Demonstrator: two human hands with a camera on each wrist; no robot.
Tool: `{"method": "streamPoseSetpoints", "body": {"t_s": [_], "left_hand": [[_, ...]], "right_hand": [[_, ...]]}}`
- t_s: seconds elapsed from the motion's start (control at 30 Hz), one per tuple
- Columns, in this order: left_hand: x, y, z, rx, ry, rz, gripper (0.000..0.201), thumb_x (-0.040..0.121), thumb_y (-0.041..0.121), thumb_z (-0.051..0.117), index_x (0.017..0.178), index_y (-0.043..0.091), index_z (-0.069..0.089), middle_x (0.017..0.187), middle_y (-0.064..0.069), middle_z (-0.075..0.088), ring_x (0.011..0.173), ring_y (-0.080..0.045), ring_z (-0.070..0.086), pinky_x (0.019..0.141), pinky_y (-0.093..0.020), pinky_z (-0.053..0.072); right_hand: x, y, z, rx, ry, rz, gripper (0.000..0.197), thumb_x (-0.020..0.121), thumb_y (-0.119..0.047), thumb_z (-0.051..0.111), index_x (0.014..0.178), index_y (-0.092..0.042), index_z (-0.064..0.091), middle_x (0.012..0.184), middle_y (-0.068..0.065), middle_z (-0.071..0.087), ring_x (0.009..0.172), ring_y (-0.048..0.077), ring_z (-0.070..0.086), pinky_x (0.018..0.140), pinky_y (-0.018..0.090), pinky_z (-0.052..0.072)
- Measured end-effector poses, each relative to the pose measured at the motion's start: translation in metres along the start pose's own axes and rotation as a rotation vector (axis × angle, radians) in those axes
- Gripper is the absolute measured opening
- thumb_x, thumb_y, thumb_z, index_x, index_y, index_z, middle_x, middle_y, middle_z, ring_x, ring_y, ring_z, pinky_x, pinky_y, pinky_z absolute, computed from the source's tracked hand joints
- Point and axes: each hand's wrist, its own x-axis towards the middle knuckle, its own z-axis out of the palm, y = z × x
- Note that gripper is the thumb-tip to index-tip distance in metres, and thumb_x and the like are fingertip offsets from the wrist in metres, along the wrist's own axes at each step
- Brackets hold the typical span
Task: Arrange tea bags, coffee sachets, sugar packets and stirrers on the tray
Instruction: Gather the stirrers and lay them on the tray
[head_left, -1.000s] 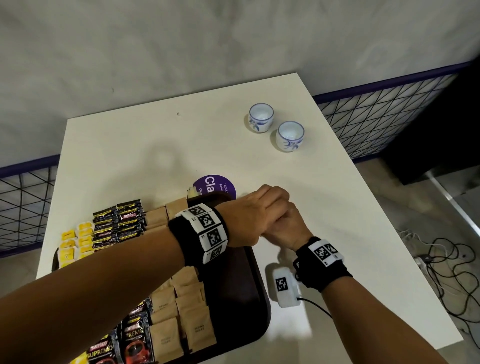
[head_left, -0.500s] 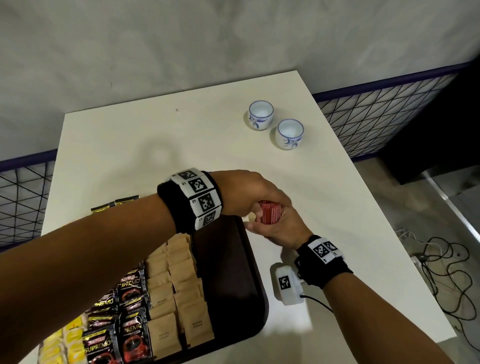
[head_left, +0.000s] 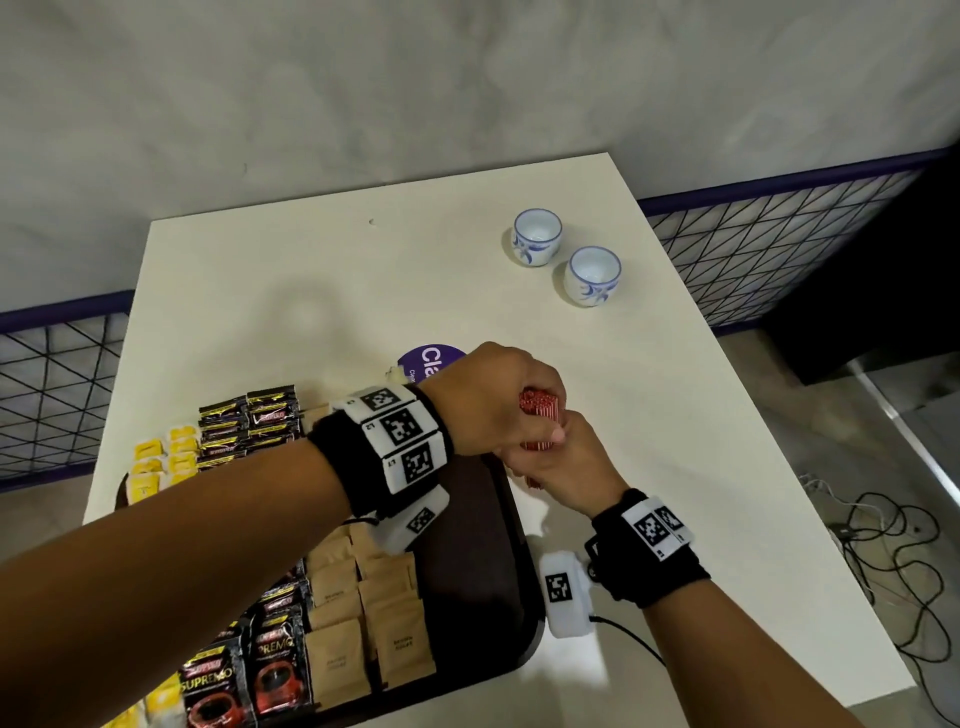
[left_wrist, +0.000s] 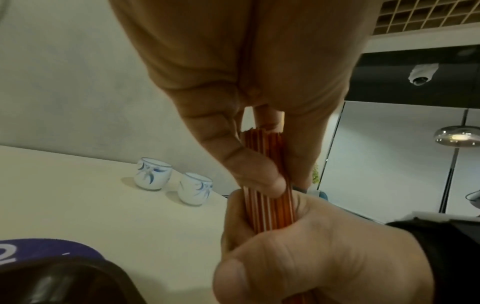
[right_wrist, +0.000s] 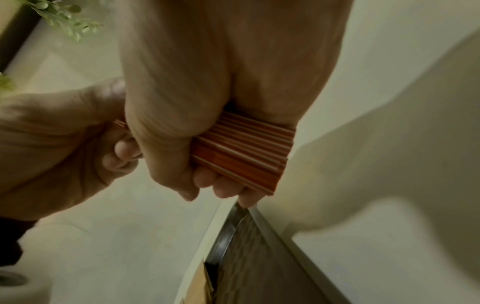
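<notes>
A bundle of red stirrers (head_left: 540, 410) (left_wrist: 267, 185) (right_wrist: 241, 156) stands nearly upright just past the tray's far right corner. My left hand (head_left: 498, 400) grips its upper part, thumb pressed on the sticks. My right hand (head_left: 561, 462) is wrapped round its lower part. The dark brown tray (head_left: 478, 571) holds yellow tea bags (head_left: 156, 462), black and red coffee sachets (head_left: 249, 421) and brown sugar packets (head_left: 363, 623) in rows on its left side. My left forearm hides the tray's middle.
Two blue-and-white cups (head_left: 537, 236) (head_left: 592, 275) stand at the far right of the white table (head_left: 311, 291). A purple round sticker (head_left: 426, 358) lies behind the tray. A white tagged device (head_left: 566, 592) with a cable lies by my right wrist. Wire fencing borders both sides.
The stirrer bundle, hidden inside both hands a second ago, now shows between them. The hands stay together at the tray's far right corner; the view has shifted slightly.
</notes>
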Motion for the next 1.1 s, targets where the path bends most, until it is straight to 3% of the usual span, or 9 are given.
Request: {"method": "streamPoseSetpoints", "body": {"t_s": [0.13, 0.23, 0.4, 0.5, 0.6, 0.7, 0.8, 0.93, 1.1], "left_hand": [[-0.003, -0.003, -0.002, -0.032, -0.03, -0.038, 0.015, 0.081, 0.032, 0.075, 0.093, 0.024, 0.074, 0.083, 0.012, 0.071, 0.081, -0.002, 0.062, 0.08, -0.026, 0.051], [-0.006, -0.006, -0.008, -0.116, -0.018, -0.09, 0.014, 0.08, 0.027, 0.076, 0.092, 0.02, 0.074, 0.063, 0.017, 0.065, 0.061, 0.005, 0.059, 0.072, -0.021, 0.051], [-0.011, -0.013, -0.014, -0.196, -0.045, -0.14, 0.016, 0.08, 0.025, 0.077, 0.093, 0.018, 0.073, 0.066, -0.001, 0.072, 0.056, -0.005, 0.065, 0.074, -0.028, 0.058], [-0.014, -0.018, -0.014, -0.178, -0.064, -0.157, 0.025, 0.08, 0.03, 0.078, 0.101, 0.02, 0.07, 0.072, -0.001, 0.073, 0.059, -0.008, 0.068, 0.077, -0.027, 0.057], [-0.023, -0.026, -0.017, -0.194, -0.049, -0.218, 0.048, 0.079, 0.043, 0.077, 0.119, 0.024, 0.059, 0.094, 0.003, 0.071, 0.061, -0.011, 0.069, 0.073, -0.026, 0.057], [-0.046, -0.045, -0.031, -0.14, 0.08, -0.3, 0.048, 0.078, 0.055, 0.072, 0.114, 0.026, 0.059, 0.1, 0.007, 0.065, 0.071, -0.008, 0.066, 0.069, -0.026, 0.054], [-0.101, -0.081, -0.05, -0.097, 0.223, -0.422, 0.035, 0.08, 0.058, 0.068, 0.099, 0.029, 0.064, 0.093, 0.011, 0.066, 0.084, -0.003, 0.062, 0.072, -0.023, 0.048], [-0.207, -0.138, -0.055, -0.108, 0.46, -0.68, 0.024, 0.083, 0.048, 0.07, 0.084, 0.024, 0.068, 0.079, 0.009, 0.07, 0.074, -0.012, 0.068, 0.072, -0.035, 0.054], [-0.362, -0.245, 0.015, -0.35, 0.59, -1.1, 0.027, 0.083, 0.049, 0.071, 0.083, 0.022, 0.068, 0.07, -0.002, 0.072, 0.06, -0.026, 0.069, 0.063, -0.046, 0.057]], "right_hand": [[-0.004, -0.001, 0.009, -0.119, 0.041, -0.025, 0.028, 0.085, -0.006, 0.074, 0.064, -0.018, 0.059, 0.054, -0.002, 0.058, 0.049, 0.016, 0.053, 0.049, 0.027, 0.039], [-0.009, -0.006, 0.014, -0.149, 0.07, -0.095, 0.018, 0.085, -0.011, 0.076, 0.079, -0.023, 0.064, 0.058, -0.009, 0.063, 0.049, 0.008, 0.057, 0.048, 0.024, 0.044], [-0.017, -0.015, 0.025, -0.272, 0.09, -0.173, 0.014, 0.093, -0.024, 0.068, 0.1, -0.032, 0.059, 0.063, -0.025, 0.062, 0.054, -0.002, 0.058, 0.052, 0.01, 0.039], [-0.017, -0.012, 0.031, -0.335, 0.113, -0.132, 0.009, 0.096, -0.027, 0.063, 0.094, -0.034, 0.057, 0.064, -0.015, 0.062, 0.053, 0.002, 0.057, 0.051, 0.018, 0.042], [-0.013, -0.011, 0.036, -0.425, 0.097, -0.007, 0.005, 0.093, -0.029, 0.058, 0.092, -0.024, 0.058, 0.07, -0.002, 0.065, 0.059, 0.016, 0.062, 0.056, 0.041, 0.054], [-0.007, -0.014, 0.044, -0.552, 0.084, 0.092, 0.011, 0.087, -0.029, 0.057, 0.083, -0.019, 0.055, 0.073, 0.007, 0.066, 0.065, 0.028, 0.066, 0.064, 0.045, 0.057], [0.003, -0.019, 0.057, -0.667, 0.084, 0.176, 0.013, 0.083, -0.024, 0.056, 0.076, -0.014, 0.052, 0.074, 0.01, 0.063, 0.066, 0.032, 0.066, 0.064, 0.044, 0.059], [0.018, -0.022, 0.077, -0.804, 0.143, 0.231, 0.013, 0.085, -0.022, 0.059, 0.087, -0.009, 0.058, 0.087, 0.013, 0.065, 0.077, 0.033, 0.067, 0.061, 0.033, 0.05], [0.03, -0.021, 0.1, -0.979, 0.217, 0.3, 0.027, 0.089, -0.024, 0.06, 0.11, -0.006, 0.062, 0.107, 0.014, 0.068, 0.094, 0.033, 0.067, 0.077, 0.033, 0.054]]}}
